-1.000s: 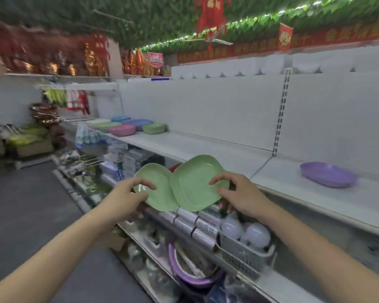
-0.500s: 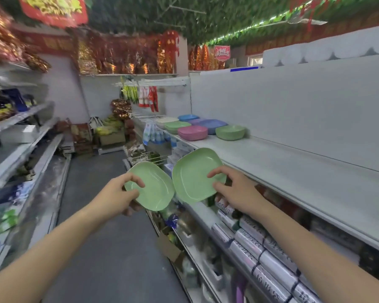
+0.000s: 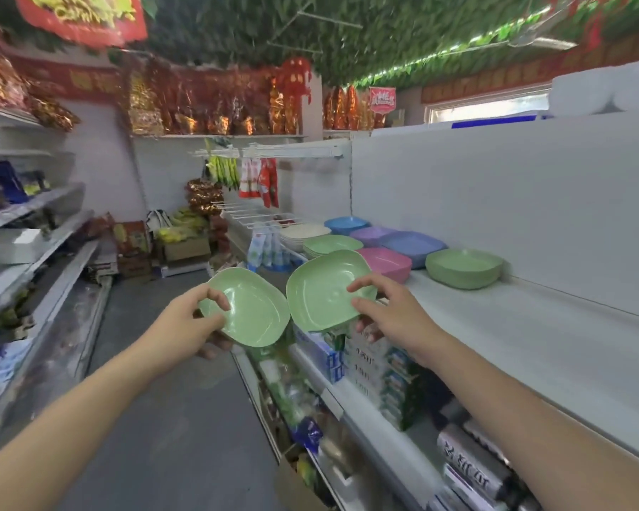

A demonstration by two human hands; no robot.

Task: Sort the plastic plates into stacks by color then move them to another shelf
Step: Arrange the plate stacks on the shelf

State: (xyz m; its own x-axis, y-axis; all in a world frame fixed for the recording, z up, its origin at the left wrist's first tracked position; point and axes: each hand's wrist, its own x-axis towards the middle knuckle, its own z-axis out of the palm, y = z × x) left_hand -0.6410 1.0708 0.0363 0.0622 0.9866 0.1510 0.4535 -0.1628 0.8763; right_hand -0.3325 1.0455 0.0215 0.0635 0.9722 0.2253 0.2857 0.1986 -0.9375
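My left hand (image 3: 190,320) pinches the rim of a light green plate (image 3: 253,311), held tilted over the aisle. My right hand (image 3: 388,311) grips a second green plate (image 3: 323,289) by its right edge, beside the first; their rims nearly touch. Ahead on the white shelf (image 3: 495,326) sit the other plates: a green stack (image 3: 463,268), a pink stack (image 3: 388,261), blue plates (image 3: 414,245), purple plates (image 3: 371,236), another blue stack (image 3: 345,225), flat green plates (image 3: 331,244) and white plates (image 3: 303,233).
Lower shelves under my right arm hold boxed goods (image 3: 380,366) and rolled packs (image 3: 473,462). The grey aisle floor (image 3: 170,418) runs ahead to cartons (image 3: 185,248) at the far wall. Stocked shelves (image 3: 34,230) line the left side.
My view has swung left along the aisle and I have come closer to the plate stacks. Both hands keep holding their green plates side by side.
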